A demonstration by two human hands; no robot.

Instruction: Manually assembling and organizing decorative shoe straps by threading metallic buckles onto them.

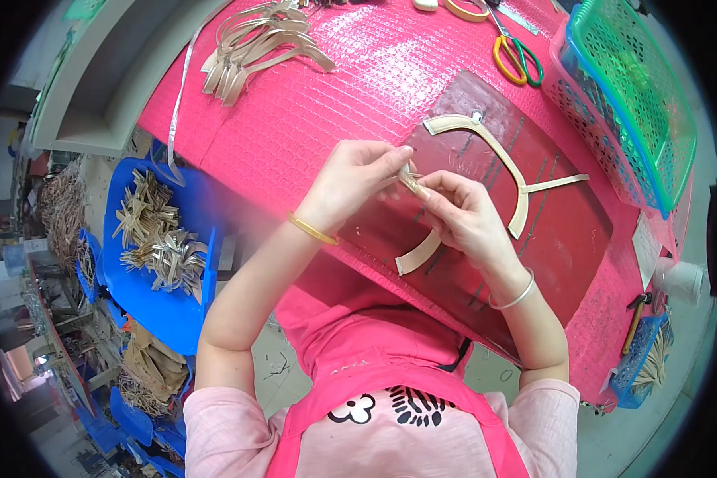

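Over the dark red board (562, 255), my left hand (358, 171) and my right hand (466, 213) meet, both closed in a pinch. Between their fingertips is a small beige-gold strap (409, 182), mostly covered by the fingers. Below my right hand the end of a wide beige strip (418, 253) shows; whether it joins the pinched strap is hidden. Just right of my right hand, a curved beige strap piece (506, 155) lies on the board, with a thin strip (558, 184) running off its side.
A bundle of beige straps (263, 48) lies at the far left of the pink table. Scissors (518, 60) and a green basket (629, 88) are at the far right. A blue bin (155, 299) of straps stands left; a hammer (634, 323) lies near the right edge.
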